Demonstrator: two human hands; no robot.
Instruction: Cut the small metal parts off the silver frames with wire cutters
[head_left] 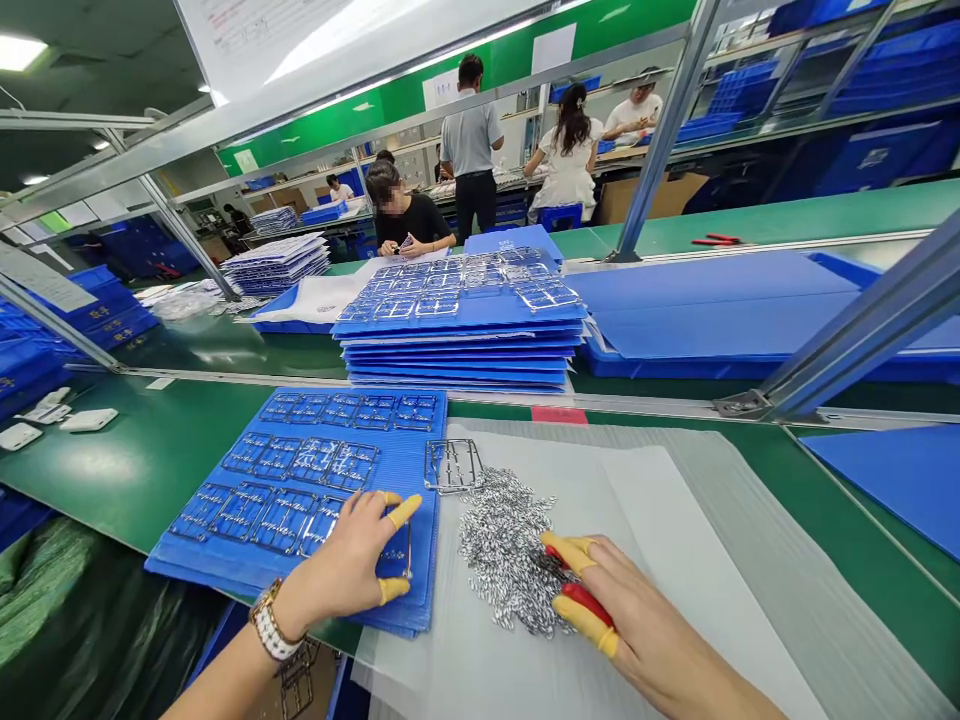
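Observation:
My left hand [358, 550], with yellow finger covers, rests over the lower right corner of a blue corrugated sheet [401, 470]. Its thumb and index finger are spread apart around a shiny metal-look frame [399, 548], partly hidden under the hand. Rows of similar frames [277, 520] lie on the sheet. In my right hand [630, 610] are red-handled pliers [589, 603], their jaws pointing at a heap of small silvery pieces [506, 550]. One more frame [454, 465] lies at the heap's upper left, beside the sheet.
White foam sheeting [675, 560] lies under the heap on the green bench [90, 480]. Behind stands a stack of blue sheets [457, 350] topped with frames. Metal posts [862, 320] rise at the right. A co-worker in black [409, 220] sits opposite; other people are farther back.

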